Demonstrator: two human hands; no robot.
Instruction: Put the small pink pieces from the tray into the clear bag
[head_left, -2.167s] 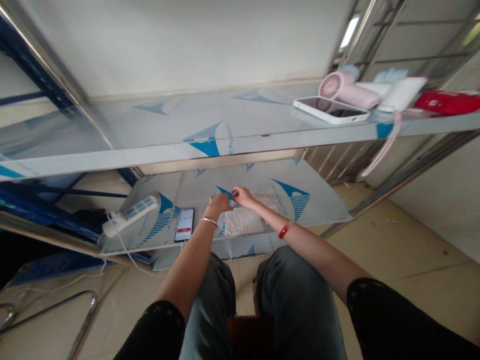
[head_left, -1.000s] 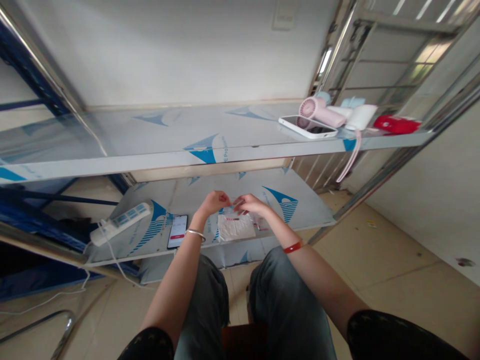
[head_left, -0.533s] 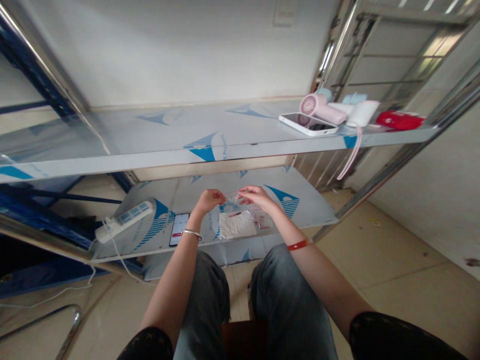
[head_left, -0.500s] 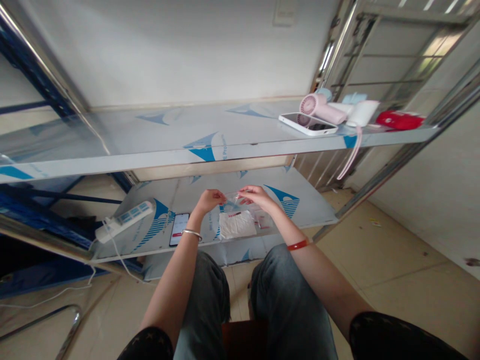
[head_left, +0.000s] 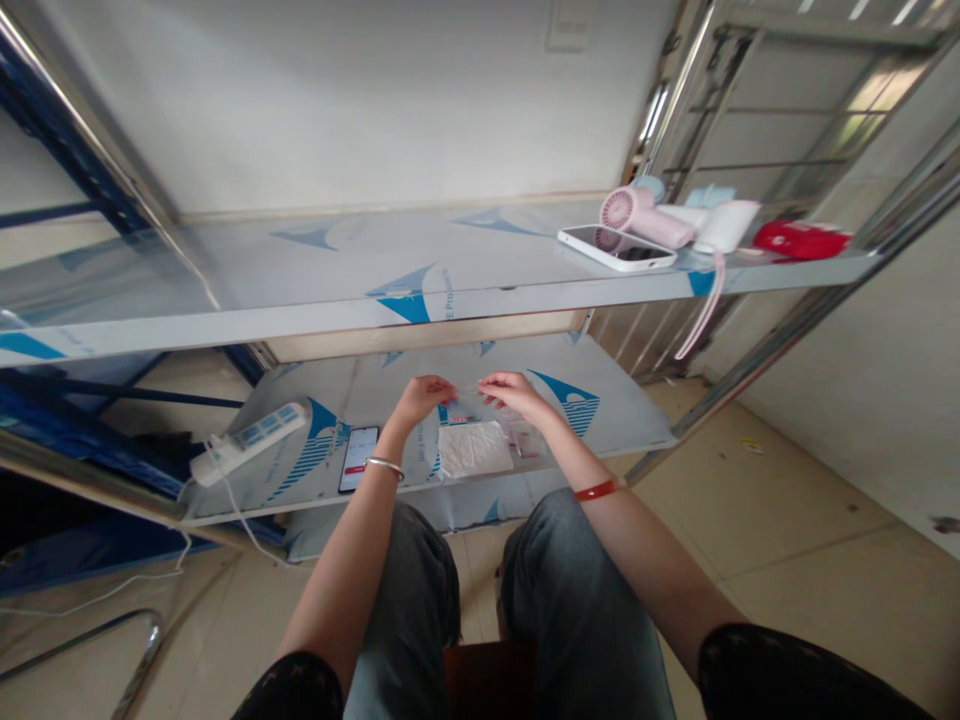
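Over the lower shelf, my left hand [head_left: 426, 398] and my right hand [head_left: 511, 393] face each other, the fingertips of both pinched. Between them stretches a thin, clear plastic bag [head_left: 466, 402] with small red marks near its lower edge; its contents are too small to make out. Just below the hands lies a folded white tissue-like sheet [head_left: 474, 450]. A clear packet with pinkish-red parts [head_left: 528, 440] lies to the right of the sheet, partly behind my right wrist. A phone with a lit screen [head_left: 360, 459] lies left of my left wrist.
A white power strip [head_left: 251, 440] with a trailing cord sits at the lower shelf's left end. The upper shelf [head_left: 300, 290] juts out above the hands, carrying a white-framed phone [head_left: 616, 248], a pink handheld fan [head_left: 646, 217] and a red object [head_left: 799, 240] on the right.
My hands have drawn slightly apart, and the clear bag looks flatter between them. The red marking has shifted up and left, off the white sheet's top edge.
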